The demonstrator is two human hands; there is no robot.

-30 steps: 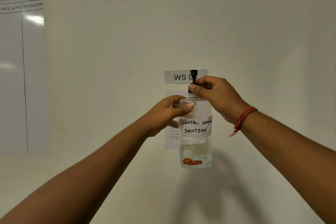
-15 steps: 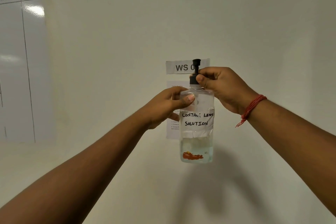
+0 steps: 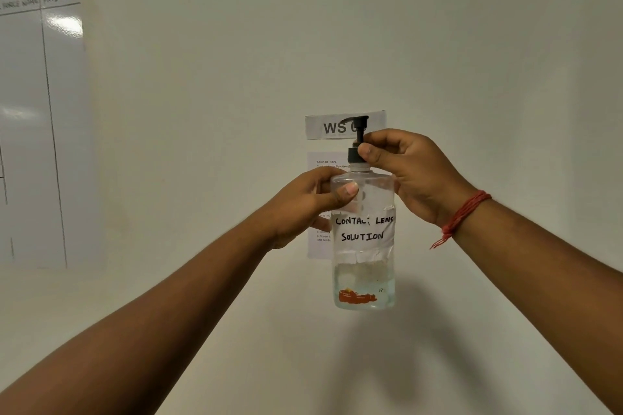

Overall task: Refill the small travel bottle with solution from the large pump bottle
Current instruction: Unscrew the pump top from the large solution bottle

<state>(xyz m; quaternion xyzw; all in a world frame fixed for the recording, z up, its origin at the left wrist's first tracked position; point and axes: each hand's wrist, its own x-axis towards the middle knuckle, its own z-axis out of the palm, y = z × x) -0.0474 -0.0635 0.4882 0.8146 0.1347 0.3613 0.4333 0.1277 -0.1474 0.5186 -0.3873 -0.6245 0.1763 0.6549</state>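
I hold the large pump bottle (image 3: 364,246) upright in the air in front of a wall. It is clear plastic with a white label reading "CONTACT LENS SOLUTION" and a little liquid at the bottom. My left hand (image 3: 303,202) grips its shoulder, thumb across the front. My right hand (image 3: 404,172) pinches the black pump collar (image 3: 354,153) at the neck; the pump head (image 3: 357,121) now points left. The small travel bottle is out of view.
Behind the bottle a "WS" sign (image 3: 332,126) and a printed task sheet (image 3: 320,246) are stuck on the pale wall. A whiteboard (image 3: 37,131) with ruled columns hangs at the left.
The black pump head has turned, its spout now swung out to the left. My right fingers stay on the collar. The bottle and both hands shifted slightly in the frame.
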